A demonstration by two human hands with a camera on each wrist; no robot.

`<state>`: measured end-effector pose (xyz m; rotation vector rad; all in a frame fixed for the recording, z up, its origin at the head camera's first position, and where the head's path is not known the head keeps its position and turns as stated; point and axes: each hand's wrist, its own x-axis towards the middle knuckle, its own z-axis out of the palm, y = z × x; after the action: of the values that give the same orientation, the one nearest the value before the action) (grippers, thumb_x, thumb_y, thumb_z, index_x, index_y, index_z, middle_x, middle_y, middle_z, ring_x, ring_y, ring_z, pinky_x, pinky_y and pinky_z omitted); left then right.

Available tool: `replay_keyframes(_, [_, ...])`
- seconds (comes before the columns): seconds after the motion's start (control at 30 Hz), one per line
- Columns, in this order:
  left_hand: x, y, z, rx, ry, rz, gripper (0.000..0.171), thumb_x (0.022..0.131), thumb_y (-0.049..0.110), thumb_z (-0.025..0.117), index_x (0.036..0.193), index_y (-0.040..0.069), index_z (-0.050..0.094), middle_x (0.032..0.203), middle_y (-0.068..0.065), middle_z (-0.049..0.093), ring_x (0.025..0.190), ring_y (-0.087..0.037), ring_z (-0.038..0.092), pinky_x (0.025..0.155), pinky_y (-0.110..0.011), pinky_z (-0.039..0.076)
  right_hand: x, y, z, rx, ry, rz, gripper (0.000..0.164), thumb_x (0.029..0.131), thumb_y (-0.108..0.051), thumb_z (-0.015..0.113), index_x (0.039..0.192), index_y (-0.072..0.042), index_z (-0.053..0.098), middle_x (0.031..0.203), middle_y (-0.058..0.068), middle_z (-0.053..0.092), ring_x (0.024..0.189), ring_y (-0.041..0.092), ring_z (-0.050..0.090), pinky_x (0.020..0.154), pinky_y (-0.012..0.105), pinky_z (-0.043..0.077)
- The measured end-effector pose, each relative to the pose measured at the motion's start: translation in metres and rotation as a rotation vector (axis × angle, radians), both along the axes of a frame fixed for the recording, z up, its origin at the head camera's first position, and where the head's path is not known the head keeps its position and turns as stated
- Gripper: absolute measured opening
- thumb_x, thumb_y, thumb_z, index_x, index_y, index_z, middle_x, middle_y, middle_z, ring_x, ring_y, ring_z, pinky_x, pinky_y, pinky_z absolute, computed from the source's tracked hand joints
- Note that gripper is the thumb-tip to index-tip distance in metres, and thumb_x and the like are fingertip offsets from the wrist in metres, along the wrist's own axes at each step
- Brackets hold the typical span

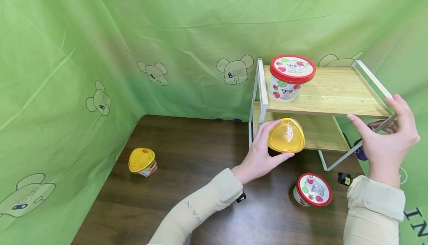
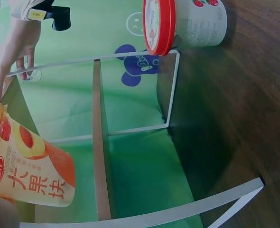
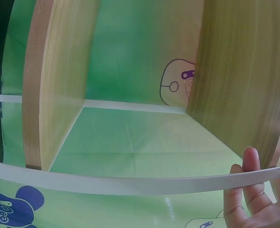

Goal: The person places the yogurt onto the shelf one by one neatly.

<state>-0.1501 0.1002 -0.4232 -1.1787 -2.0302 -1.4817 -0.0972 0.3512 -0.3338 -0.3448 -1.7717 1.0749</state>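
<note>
In the head view my left hand [image 1: 259, 156] pinches a fruit cup with a yellow lid [image 1: 287, 135] between thumb and fingers. It is held before the opening between the boards of a two-tier shelf [image 1: 334, 89]. The left wrist view shows the peach picture on the fruit cup's side [image 2: 38, 166]. My right hand [image 1: 389, 137] grips the top right front corner of the shelf, thumb near the board's front edge. Its fingers [image 3: 251, 164] go around the white frame bar [image 3: 130, 184] in the right wrist view.
A red-lidded tub [image 1: 291, 78] stands at the left of the shelf's upper board. Another red-lidded tub [image 1: 313, 190] is on the dark table [image 1: 200, 137] in front of the shelf. A second yellow-lidded cup [image 1: 143, 161] stands at far left. Green cloth [image 1: 187, 22] hangs around the table.
</note>
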Motion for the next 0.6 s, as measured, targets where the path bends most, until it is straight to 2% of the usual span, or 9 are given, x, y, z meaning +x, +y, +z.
replay_keyframes(0.37, [-0.003,0.012,0.003,-0.023,-0.016,0.055,0.095,0.079,0.02,0.09,0.153,0.01,0.03,0.145,-0.009,0.039,0.134,-0.015,0.037,0.11,-0.024,0.033,-0.001,-0.001,0.0,-0.002,0.004,0.008,0.065,0.066,-0.006,0.093,0.127,-0.015,0.072,0.141,-0.002,0.059,0.121,0.014,0.058,0.087,0.016,0.048])
replay_keyframes(0.5, [-0.004,0.018,0.003,-0.047,-0.04,0.065,0.095,0.08,0.02,0.09,0.153,0.01,0.03,0.144,-0.009,0.039,0.131,-0.017,0.038,0.11,-0.023,0.032,-0.001,0.001,-0.001,-0.017,-0.021,-0.003,0.065,0.067,-0.006,0.093,0.128,-0.017,0.072,0.142,-0.004,0.058,0.107,0.01,0.062,0.086,0.016,0.049])
replay_keyframes(0.6, [-0.005,0.021,0.002,-0.063,-0.053,0.083,0.094,0.081,0.022,0.089,0.152,0.01,0.03,0.143,-0.009,0.04,0.129,-0.018,0.039,0.108,-0.022,0.033,-0.001,0.001,-0.002,-0.022,-0.031,-0.006,0.065,0.068,-0.006,0.093,0.128,-0.017,0.071,0.142,-0.004,0.057,0.09,0.001,0.062,0.082,0.015,0.049])
